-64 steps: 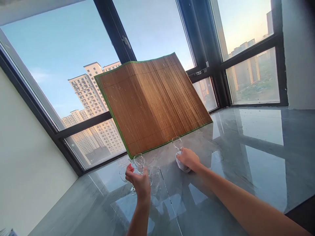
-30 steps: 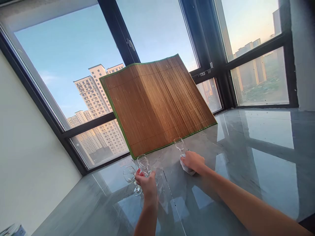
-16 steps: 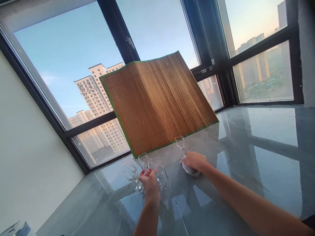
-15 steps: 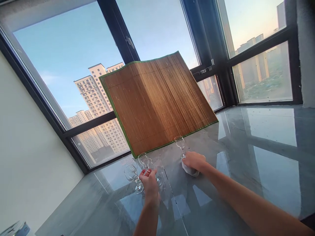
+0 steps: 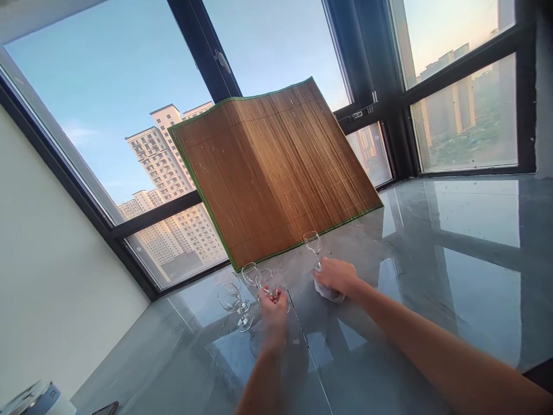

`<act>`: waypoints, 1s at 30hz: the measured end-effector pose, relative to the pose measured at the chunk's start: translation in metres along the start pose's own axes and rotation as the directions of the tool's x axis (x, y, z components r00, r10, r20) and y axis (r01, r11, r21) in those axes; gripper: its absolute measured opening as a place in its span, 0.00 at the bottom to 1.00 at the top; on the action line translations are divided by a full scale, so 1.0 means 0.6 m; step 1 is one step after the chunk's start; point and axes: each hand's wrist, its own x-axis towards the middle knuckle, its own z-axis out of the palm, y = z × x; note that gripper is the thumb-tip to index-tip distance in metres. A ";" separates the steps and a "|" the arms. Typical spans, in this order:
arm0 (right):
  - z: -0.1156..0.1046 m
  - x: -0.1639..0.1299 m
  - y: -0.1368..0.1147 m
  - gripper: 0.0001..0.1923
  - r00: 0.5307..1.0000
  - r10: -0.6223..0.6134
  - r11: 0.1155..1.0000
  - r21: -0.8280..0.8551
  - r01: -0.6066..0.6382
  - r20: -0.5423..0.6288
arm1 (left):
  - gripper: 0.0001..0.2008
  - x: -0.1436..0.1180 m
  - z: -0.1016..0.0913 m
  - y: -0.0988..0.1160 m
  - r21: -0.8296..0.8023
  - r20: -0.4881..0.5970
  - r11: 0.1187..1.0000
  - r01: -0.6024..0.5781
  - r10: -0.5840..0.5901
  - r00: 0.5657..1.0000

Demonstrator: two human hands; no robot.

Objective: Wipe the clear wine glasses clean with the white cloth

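My left hand [image 5: 273, 314] has its fingers curled round a clear stemmed wine glass [image 5: 266, 280], partly hidden behind them. Close by on the left stand several more wine glasses, one of them a front wine glass [image 5: 229, 297] with its round foot on the glossy grey surface. Over to the right, my right hand [image 5: 339, 275] is closed over a bunched white cloth [image 5: 332, 295]. A separate wine glass [image 5: 311, 242] rises upright just beyond those fingers; its foot is hidden by the hand, and whether the fingers touch it I cannot tell.
A brown bamboo mat [image 5: 276, 178] with green edging leans against the window behind the glasses. The grey tiled surface [image 5: 415, 334] reflects the windows. A white and blue container [image 5: 41, 400] and the corner of a dark flat object [image 5: 106, 409] show at lower left.
My left hand has shifted slightly right and away from me, and the glass at its fingers has moved right with it. My right hand stays at the cloth. The view has tilted down slightly.
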 end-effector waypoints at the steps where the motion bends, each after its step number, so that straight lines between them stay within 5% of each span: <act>1: 0.003 -0.003 -0.004 0.27 0.999 -0.034 0.999 -0.008 0.034 0.000 | 0.22 0.002 0.001 -0.003 0.014 0.005 1.000 -0.024 0.024 1.000; 5: 0.018 -0.013 -0.011 0.42 0.983 -0.183 0.983 -0.035 0.183 0.016 | 0.19 0.006 0.002 -0.013 0.102 0.051 0.985 -0.141 0.136 0.989; 12: 0.032 -0.008 -0.014 0.41 0.934 -0.359 0.934 0.004 0.359 0.003 | 0.18 -0.011 0.001 -0.012 0.218 0.136 0.902 -0.373 0.350 0.927; 15: 0.036 -0.008 -0.026 0.42 0.900 -0.432 0.882 0.177 0.436 -0.063 | 0.22 -0.017 -0.001 -0.011 0.312 0.160 0.847 -0.431 0.400 0.902; 19: 0.039 -0.019 -0.041 0.43 0.843 -0.491 0.747 0.392 0.538 -0.220 | 0.26 -0.020 -0.001 -0.014 0.432 0.175 0.783 -0.446 0.413 0.894; 30: 0.022 -0.052 -0.057 0.48 0.709 -0.473 0.623 0.371 0.689 -0.523 | 0.27 -0.030 0.003 -0.013 0.466 0.162 0.767 -0.440 0.415 0.895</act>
